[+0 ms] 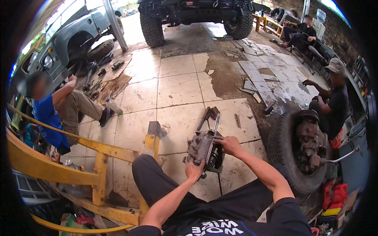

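Note:
Between my knees, a grey metal gearbox housing (199,146) rests on the tiled floor, tilted. Its right side is open and shows shiny metal parts (214,152) inside. My left hand (193,169) grips the lower left of the housing with its fingers curled on the casing. At the upper right edge, my right hand (229,144) has its fingers bent over the rim; the fingertips are partly hidden. Just beyond the housing lie a dark bar-like tool (203,118) and a tool with a brown handle (215,113) and a bright shaft.
A yellow metal frame (86,179) stands close on my left. To the right, a large tyre (281,151) bears a greasy mechanical assembly (309,139). People sit at both sides. Broken tiles (256,74) lie ahead, before a parked vehicle (193,15). A plastic bottle (114,106) stands left.

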Demonstrator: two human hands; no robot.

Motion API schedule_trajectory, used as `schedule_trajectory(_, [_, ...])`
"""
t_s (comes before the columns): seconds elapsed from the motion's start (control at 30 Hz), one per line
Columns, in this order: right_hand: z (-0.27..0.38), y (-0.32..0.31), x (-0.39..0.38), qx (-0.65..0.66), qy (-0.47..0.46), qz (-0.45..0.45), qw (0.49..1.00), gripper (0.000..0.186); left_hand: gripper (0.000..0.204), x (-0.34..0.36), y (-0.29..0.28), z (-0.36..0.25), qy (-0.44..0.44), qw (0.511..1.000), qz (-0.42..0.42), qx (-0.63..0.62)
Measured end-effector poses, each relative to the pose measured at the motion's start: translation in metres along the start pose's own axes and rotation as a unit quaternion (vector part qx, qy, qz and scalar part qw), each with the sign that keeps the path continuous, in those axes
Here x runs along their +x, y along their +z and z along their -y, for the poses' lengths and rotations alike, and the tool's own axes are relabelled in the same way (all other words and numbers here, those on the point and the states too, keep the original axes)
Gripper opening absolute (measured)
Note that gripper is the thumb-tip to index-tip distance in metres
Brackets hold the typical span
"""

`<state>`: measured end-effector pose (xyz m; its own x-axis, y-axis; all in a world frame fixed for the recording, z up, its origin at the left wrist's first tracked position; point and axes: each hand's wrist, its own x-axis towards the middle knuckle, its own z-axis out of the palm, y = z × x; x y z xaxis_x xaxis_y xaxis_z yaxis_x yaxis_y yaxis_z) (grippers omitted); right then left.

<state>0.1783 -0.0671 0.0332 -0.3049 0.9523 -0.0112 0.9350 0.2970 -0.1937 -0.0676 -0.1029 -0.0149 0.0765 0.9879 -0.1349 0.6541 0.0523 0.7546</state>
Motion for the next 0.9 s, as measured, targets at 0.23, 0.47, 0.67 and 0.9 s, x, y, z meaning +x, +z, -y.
schedule_trajectory(0.23, [0.02,0.002,-0.005,0.03,-0.056,0.054,0.996,0.053,0.066,0.007,-0.01,-0.009,-0.035,0.998,0.053,-0.018])
schedule_trajectory(0.47, [0.023,0.021,-0.014,0.1,-0.133,-0.072,0.983,0.056,0.067,0.015,-0.005,0.009,-0.012,0.999,0.027,-0.024])
schedule_trajectory(0.67, [0.047,0.016,-0.009,0.028,-0.108,-0.062,0.992,0.047,0.064,0.039,-0.043,0.035,0.034,0.994,0.106,0.005])
schedule_trajectory(0.9, [0.068,0.023,-0.033,0.059,0.006,-0.099,0.993,0.06,0.075,0.081,-0.097,0.035,0.08,0.958,0.262,0.083])
